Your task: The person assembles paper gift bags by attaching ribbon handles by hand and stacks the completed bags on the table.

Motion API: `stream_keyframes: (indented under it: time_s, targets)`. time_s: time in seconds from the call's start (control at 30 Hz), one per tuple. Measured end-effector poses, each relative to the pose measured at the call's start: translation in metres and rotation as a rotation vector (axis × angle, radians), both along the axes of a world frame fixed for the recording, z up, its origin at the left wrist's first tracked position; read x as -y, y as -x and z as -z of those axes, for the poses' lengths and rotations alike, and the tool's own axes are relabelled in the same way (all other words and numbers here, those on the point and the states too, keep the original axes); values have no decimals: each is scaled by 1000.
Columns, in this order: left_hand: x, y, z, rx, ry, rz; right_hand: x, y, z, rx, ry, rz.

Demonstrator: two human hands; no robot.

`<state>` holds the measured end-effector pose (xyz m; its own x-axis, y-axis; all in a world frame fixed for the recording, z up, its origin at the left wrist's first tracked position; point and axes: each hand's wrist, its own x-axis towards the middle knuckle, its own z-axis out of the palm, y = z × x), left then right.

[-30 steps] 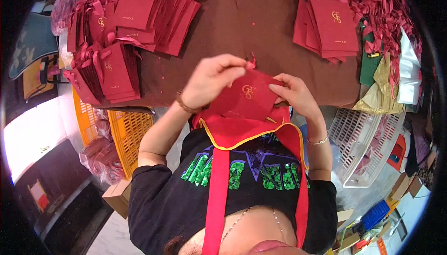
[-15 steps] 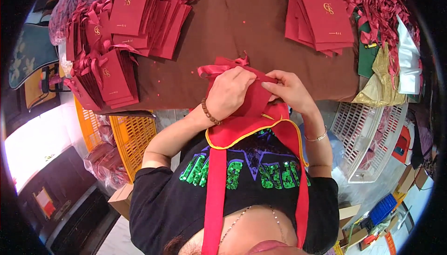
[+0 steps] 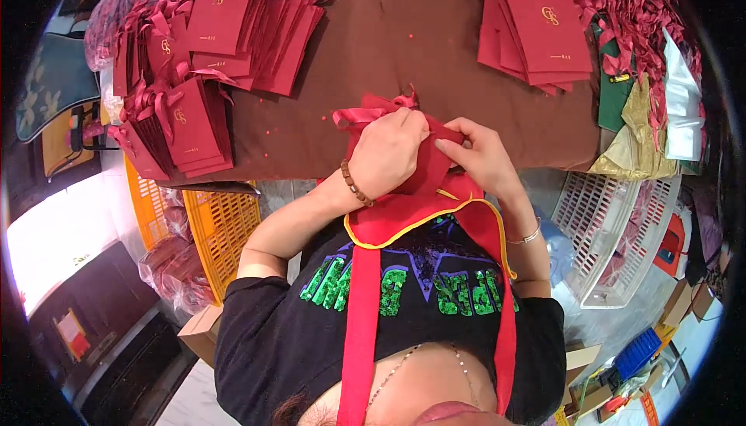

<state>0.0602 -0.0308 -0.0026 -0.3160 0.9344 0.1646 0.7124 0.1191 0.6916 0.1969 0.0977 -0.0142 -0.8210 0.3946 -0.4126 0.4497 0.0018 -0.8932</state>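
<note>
At the near edge of the table, close to my chest, both hands are on a dark red paper bag. My left hand is closed, its fingertips pinched at the bag's upper part. A loop of red ribbon sticks out past its knuckles, on the far side. My right hand grips the bag's right edge between thumb and curled fingers. The fingertips of the two hands are close together, and whatever lies under the left fingers is hidden.
Ribboned red bags stand in stacks at the left. Flat red bags are piled at the right, beside a tangle of red ribbons. Below the brown-covered table are a yellow crate and a white crate.
My right hand's fingers have shifted slightly lower along the bag's edge. My left hand stays at nearly the same place, still pinching. The bag has barely moved.
</note>
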Motion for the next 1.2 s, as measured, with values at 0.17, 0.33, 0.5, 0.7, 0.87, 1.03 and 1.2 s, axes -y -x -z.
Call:
stream_keyframes:
  time_s: [0.17, 0.33, 0.5, 0.7, 0.87, 1.03, 1.2]
  targets:
    - [-3, -15, -8, -275, 37, 33, 10, 2, -10, -49, -265, -22]
    - [-1, -8, -12, -324, -15, 97, 12, -2, -13, -95, -333, -27]
    - [-11, 32, -25, -228, 80, 131, 17, 1, -10, -276, -468, -68]
    - [-30, 65, -20, 144, 557, 448, 25, 3, -17, -304, -560, -102]
    - [-44, 66, -27, 466, 734, 563, 34, 2, -30, -304, -567, -69]
    - [-47, 62, -29, 416, 852, 552, 41, 4, -21, -255, -624, -20]
    - [-40, 65, -29, 498, 768, 533, 42, 7, -19, -347, -658, 26]
